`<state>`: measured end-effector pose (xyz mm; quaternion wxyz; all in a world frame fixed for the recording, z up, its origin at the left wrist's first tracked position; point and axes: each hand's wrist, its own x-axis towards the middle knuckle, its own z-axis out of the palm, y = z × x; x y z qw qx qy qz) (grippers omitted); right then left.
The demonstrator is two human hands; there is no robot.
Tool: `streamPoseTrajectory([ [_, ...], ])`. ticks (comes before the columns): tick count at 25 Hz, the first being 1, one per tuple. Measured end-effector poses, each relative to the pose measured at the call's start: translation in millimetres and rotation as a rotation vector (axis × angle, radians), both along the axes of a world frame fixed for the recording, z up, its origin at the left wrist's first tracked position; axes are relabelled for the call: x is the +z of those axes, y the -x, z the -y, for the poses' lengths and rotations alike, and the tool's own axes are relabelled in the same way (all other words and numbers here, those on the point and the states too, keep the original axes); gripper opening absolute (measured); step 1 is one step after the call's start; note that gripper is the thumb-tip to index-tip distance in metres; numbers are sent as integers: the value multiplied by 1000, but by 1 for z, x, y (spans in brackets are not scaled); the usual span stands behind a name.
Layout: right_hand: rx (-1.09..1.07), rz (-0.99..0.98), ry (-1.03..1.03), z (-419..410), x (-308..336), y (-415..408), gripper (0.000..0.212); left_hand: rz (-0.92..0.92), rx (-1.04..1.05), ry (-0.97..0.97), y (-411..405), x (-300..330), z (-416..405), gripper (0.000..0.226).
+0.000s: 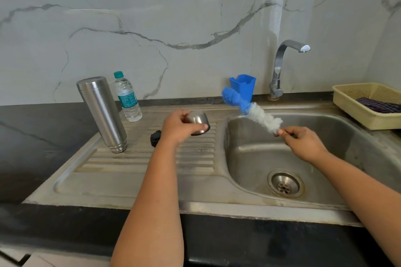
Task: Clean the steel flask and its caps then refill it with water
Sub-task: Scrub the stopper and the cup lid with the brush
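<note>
Steel cap pinched in the left hand, brush gripped by the right hand — floppy bristles could miss, wet cap could slip onto the drainboard.

Left hand grips steel cap over drainboard; right hand pinches bottle brush over sink. Steel flask inverted, black cap beside, water bottle behind.

I am standing in a home kitchen: a stainless-steel sink with a ribbed drainboard is set into a dark stone desk, a curved chrome tap rises before the grey-veined marble wall, and a cream plastic basket sits alongside.
</note>
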<state>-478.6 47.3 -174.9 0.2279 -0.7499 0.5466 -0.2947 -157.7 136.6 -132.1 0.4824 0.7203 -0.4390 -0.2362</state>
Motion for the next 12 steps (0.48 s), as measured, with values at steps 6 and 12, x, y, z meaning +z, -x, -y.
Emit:
streamPoseTrajectory([
  [6, 75, -150, 81, -7, 2, -13, 33, 275, -68, -168, 11, -18, -3, 71],
  [12, 70, -112, 68, -9, 2, -12, 32, 271, -83, -235, 9, -23, -1, 75],
])
